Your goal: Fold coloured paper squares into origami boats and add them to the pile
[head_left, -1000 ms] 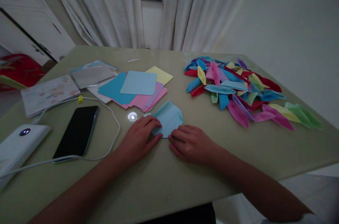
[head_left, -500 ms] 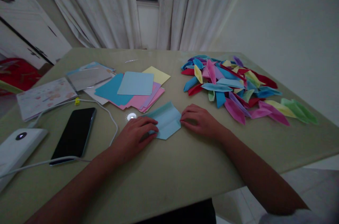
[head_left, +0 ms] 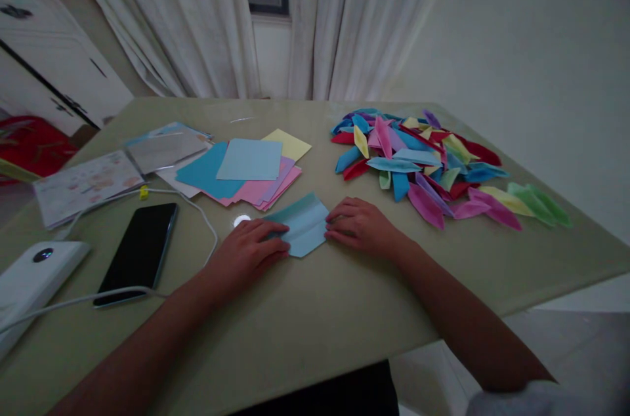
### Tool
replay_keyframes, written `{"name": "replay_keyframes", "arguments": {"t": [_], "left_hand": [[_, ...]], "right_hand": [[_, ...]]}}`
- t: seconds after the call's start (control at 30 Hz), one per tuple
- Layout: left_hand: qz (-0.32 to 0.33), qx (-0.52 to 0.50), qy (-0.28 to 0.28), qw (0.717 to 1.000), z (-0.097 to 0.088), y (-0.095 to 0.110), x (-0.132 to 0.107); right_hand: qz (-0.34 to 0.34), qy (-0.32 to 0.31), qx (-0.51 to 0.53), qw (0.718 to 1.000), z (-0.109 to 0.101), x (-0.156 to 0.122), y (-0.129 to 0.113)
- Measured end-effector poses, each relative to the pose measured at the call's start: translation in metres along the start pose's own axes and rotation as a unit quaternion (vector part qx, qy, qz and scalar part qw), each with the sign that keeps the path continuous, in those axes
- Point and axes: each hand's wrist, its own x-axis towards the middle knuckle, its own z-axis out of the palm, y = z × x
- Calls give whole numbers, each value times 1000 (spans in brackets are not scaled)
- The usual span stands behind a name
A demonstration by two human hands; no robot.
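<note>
A light blue sheet of origami paper [head_left: 306, 222] lies on the table in front of me, creased lengthwise and with corners folded in. My left hand [head_left: 251, 245] grips its left end, fingers bent over the edge. At the right end, the fingers of my right hand [head_left: 357, 226] are pinched together on the paper's corner. Just beyond lies a fanned stack of coloured paper squares [head_left: 249, 160], a pale blue one on top. To the right is a heap of folded paper pieces [head_left: 408, 160] in many colours.
On the left lie a black phone [head_left: 138, 252], a white power bank [head_left: 37, 285] with a white cable [head_left: 201, 206], and clear packets [head_left: 167, 147] beside a floral-printed pack [head_left: 88, 183]. The table [head_left: 315, 337] ends close in front of me; curtains [head_left: 197, 22] hang behind it.
The whole view has shifted slightly. My right hand's fingertips have closed in a little on the paper's right corner; the left hand stays at the left end.
</note>
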Motion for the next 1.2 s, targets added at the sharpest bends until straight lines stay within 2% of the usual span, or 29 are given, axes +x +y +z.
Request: {"name": "replay_keyframes", "arguments": {"t": [0.13, 0.23, 0.3, 0.47, 0.6, 0.67, 0.77, 0.9, 1.0, 1.2], "left_hand": [[18, 39, 7, 999, 0, 7, 1], [-19, 83, 52, 995, 1, 7, 1], [-45, 96, 62, 992, 2, 5, 1], [-34, 55, 26, 998, 2, 10, 1], [-1, 13, -4, 1000, 4, 24, 3], [7, 4, -5, 1000, 5, 29, 4], [17, 4, -11, 1000, 5, 33, 5], [19, 1, -14, 1000, 4, 35, 3], [20, -12, -6, 1000, 3, 35, 1], [5, 29, -28, 999, 0, 32, -1]], "right_hand": [[33, 34, -48, 998, 8, 1, 2], [59, 25, -45, 997, 9, 2, 7], [74, 16, -43, 996, 8, 2, 11], [117, 17, -56, 991, 4, 3, 17], [127, 23, -58, 990, 1, 7, 7], [121, 19, -54, 991, 3, 10, -3], [74, 3, -53, 996, 10, 14, -17], [21, 27, -43, 999, 14, 14, -25], [10, 38, -6, 999, 7, 11, -24], [0, -7, 90, 996, -13, 2, -14]]}}
